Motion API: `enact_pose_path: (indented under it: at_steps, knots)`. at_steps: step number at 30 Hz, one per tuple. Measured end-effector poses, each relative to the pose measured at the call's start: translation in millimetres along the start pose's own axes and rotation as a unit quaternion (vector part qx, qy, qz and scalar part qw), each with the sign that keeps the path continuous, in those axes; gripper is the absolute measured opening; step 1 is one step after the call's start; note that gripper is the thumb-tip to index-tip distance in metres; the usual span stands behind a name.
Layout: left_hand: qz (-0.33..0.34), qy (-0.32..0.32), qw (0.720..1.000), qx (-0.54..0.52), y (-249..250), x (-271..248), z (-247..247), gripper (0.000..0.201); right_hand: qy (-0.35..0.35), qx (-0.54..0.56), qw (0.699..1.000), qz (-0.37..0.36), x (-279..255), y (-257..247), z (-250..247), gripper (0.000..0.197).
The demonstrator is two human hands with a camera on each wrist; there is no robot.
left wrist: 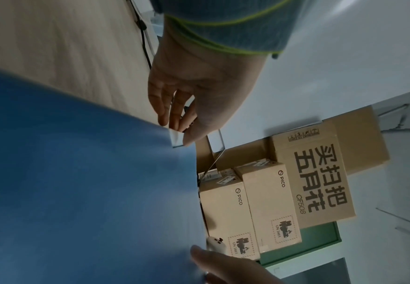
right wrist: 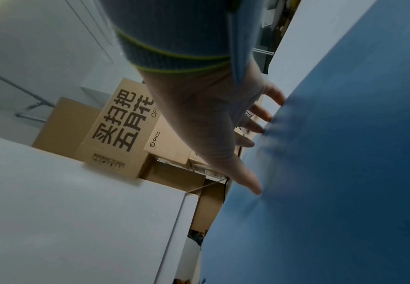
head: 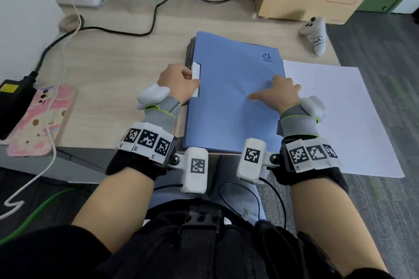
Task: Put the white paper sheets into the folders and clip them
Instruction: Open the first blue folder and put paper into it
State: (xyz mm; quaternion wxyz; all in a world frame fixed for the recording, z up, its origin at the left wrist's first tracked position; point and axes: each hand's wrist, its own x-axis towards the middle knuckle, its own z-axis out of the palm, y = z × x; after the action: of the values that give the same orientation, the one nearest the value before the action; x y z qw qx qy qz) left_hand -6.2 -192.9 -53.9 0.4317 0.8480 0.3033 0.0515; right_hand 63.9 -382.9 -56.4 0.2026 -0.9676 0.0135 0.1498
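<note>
With the blue folder (head: 231, 97) closed on the counter (head: 113, 70), our left hand (head: 179, 82) pinched its white clip tab (head: 196, 75) while our right hand's (head: 280, 92) straight fingers (right wrist: 254, 142) pressed the cover, the white sheet (head: 335, 115) just beside it, and we judged an uneven pull might skew the clip.

The blue folder (head: 231, 97) hides nearly all of a dark folder (head: 190, 52) beneath it, which peeks out only along the blue folder's left edge. Its spine print is too blurred to read. The left hand (head: 179, 81) covers part of the white clip (head: 196, 75), apparently pinching it.
</note>
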Motion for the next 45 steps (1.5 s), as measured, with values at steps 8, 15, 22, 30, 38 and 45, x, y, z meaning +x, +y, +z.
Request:
enact_pose_path:
  at_steps: [8,15,22,30,38,45]
  knots:
    - [-0.014,-0.033,0.978,-0.208,13,-3,4,0.027,0.016,-0.023,1.0,-0.004,-4,-5,3,0.063]
    - [0.026,0.011,0.944,-0.329,11,0,8,0.021,0.1,0.188,0.977,0.005,3,5,0,0.077]
    - [0.084,0.128,0.947,-0.284,12,9,7,0.034,0.209,0.356,0.911,0.014,9,6,2,0.065]
    - [0.171,0.143,0.966,-0.13,5,16,3,0.043,0.287,0.422,0.86,0.01,11,10,7,0.037]
    - [0.182,0.063,0.969,-0.155,-2,22,-10,0.047,0.318,0.41,0.854,0.014,21,13,3,0.038]
    - [0.154,0.003,0.968,-0.198,-9,24,-23,0.043,0.31,0.386,0.868,0.021,14,11,7,0.04]
